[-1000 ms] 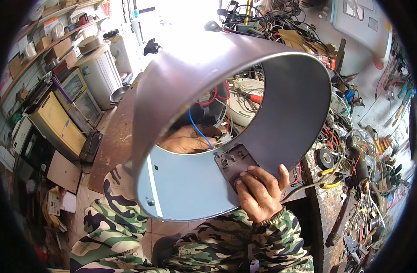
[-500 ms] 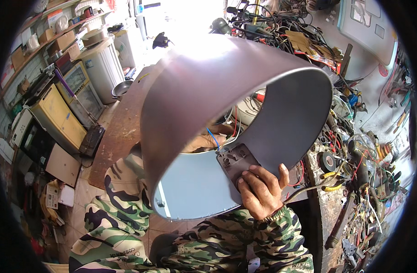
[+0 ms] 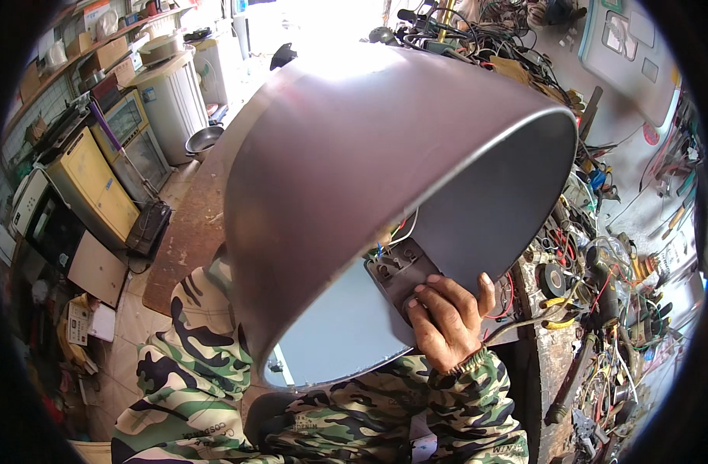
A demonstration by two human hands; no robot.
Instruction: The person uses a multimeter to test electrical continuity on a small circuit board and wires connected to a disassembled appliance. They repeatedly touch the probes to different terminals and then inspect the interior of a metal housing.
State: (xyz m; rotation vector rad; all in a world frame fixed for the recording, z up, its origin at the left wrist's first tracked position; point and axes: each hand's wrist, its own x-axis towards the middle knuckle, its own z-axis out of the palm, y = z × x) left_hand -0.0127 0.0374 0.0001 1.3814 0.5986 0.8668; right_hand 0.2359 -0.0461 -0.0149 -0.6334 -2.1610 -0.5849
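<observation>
A large grey metal cylinder shell fills the middle of the view, tilted so its open end faces right and down. Its inner wall is pale blue. A dark control panel with coloured wires sits on the inner wall near the rim. My right hand grips the shell's lower rim with fingers on that panel. My left hand is hidden behind the shell; only its camouflage sleeve shows, reaching up under the shell's left side.
A cluttered workbench with tools, wires and tape rolls runs along the right. Old appliances, a yellow cabinet and a white washer stand at the left. A brown mat lies on the tiled floor.
The shell has tipped up and swung toward the camera, so its outer wall now covers most of the opening. My right hand stays on the panel.
</observation>
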